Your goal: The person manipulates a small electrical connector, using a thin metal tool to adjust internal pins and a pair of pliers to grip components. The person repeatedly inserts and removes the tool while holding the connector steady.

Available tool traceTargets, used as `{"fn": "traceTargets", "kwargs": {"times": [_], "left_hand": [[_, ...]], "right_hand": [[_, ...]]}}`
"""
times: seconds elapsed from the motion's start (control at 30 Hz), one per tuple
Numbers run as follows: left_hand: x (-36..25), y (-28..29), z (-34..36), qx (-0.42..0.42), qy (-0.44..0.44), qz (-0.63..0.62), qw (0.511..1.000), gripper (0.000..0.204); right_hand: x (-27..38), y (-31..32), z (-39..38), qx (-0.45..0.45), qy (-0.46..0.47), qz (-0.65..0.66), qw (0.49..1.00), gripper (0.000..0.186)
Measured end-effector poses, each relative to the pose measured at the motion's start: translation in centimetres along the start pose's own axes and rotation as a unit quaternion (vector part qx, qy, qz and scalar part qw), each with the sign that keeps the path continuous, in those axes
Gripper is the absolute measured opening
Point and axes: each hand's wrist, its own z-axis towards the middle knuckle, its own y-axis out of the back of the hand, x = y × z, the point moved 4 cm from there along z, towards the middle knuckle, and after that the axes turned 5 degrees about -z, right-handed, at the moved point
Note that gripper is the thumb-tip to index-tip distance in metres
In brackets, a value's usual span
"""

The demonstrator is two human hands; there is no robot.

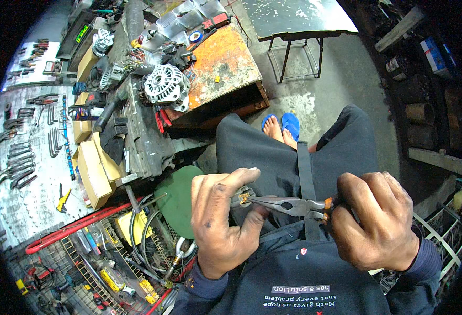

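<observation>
My left hand (223, 223) pinches a small metal piece with an orange-brown part (245, 198) above my lap. My right hand (370, 220) is closed round the handles of needle-nose pliers (288, 205), with orange showing on the grips. The pliers lie level, and their tips reach the small piece between my left fingers; whether they grip it is too small to tell. Below both hands is my dark clothing (288, 283), with a dark strap (304, 157) running up between my knees.
A rusty orange bench (225, 68) at upper left carries alternators (165, 81), bins and tools. A white tool board (16, 157) and cardboard boxes (92, 178) are left, a green round seat (176, 194) beside me. A metal-topped stand (299, 16) is ahead; dark shelving (430, 110) is right.
</observation>
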Motion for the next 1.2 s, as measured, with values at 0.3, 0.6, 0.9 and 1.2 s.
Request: {"fn": "traceTargets", "kwargs": {"times": [0.3, 0.6, 0.9, 1.2], "left_hand": [[0.5, 0.7, -0.5, 0.053, 0.028, -0.07, 0.996, 0.045], [-0.1, 0.9, -0.4, -0.016, -0.055, -0.007, 0.998, 0.038], [-0.4, 0.7, -0.5, -0.047, -0.08, 0.042, 0.995, 0.06], [-0.2, 0.6, -0.6, -0.062, -0.09, 0.055, 0.992, 0.063]], "right_hand": [[-0.9, 0.4, -0.4, 0.064, -0.074, 0.071, 0.993, 0.026], [-0.9, 1.8, 0.1, 0.144, -0.105, 0.149, 0.973, 0.03], [-0.9, 2.2, 0.7, 0.163, -0.081, 0.121, 0.976, 0.029], [-0.6, 2.0, 1.0, 0.108, -0.079, 0.099, 0.986, 0.027]]}}
